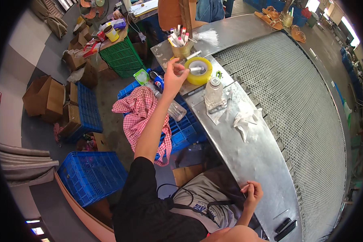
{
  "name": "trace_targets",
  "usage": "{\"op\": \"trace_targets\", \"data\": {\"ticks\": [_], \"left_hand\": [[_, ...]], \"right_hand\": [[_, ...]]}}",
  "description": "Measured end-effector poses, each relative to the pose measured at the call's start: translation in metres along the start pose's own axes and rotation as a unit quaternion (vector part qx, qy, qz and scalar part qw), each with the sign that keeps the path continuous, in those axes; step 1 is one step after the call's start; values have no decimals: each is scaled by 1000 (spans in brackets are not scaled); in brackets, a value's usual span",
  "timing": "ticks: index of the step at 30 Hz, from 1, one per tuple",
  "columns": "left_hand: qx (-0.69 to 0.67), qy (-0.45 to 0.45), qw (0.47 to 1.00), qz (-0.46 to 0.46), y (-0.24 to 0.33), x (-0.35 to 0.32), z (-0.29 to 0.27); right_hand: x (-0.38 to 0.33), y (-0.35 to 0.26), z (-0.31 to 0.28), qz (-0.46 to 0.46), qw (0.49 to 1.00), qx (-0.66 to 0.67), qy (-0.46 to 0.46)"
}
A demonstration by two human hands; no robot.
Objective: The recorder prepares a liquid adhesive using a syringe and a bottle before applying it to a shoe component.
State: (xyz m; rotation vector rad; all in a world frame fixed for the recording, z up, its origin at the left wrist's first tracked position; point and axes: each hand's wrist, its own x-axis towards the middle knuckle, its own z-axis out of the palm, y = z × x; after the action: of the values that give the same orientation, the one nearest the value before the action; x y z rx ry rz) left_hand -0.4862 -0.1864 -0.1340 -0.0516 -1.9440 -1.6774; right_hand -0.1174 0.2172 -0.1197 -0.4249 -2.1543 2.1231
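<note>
While extended over yellow tape roll (198,70): left hand (174,76), pinching thin white stick (191,69). Well below roll, at metal table (250,157) edge: right hand (252,192), loosely curled, empty.
</note>
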Motion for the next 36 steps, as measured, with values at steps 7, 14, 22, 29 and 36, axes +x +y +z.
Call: {"op": "trace_targets", "data": {"ticks": [7,14,22,29,36], "left_hand": [[197,89,974,61,-31,46,-46],[457,-74,877,125,-32,46,-47],[367,40,900,231,3,44,-81],[372,28,897,238,44,24,-112],[412,-124,890,153,-21,38,-59]], "right_hand": [[1,0,-2,3,1000,20,-2],[1,-4,0,16,999,29,6],[0,-1,3,11,1000,23,8],[3,-1,-1,-6,1000,2,-10],[-4,-1,0,-1,1000,2,-4]]}}
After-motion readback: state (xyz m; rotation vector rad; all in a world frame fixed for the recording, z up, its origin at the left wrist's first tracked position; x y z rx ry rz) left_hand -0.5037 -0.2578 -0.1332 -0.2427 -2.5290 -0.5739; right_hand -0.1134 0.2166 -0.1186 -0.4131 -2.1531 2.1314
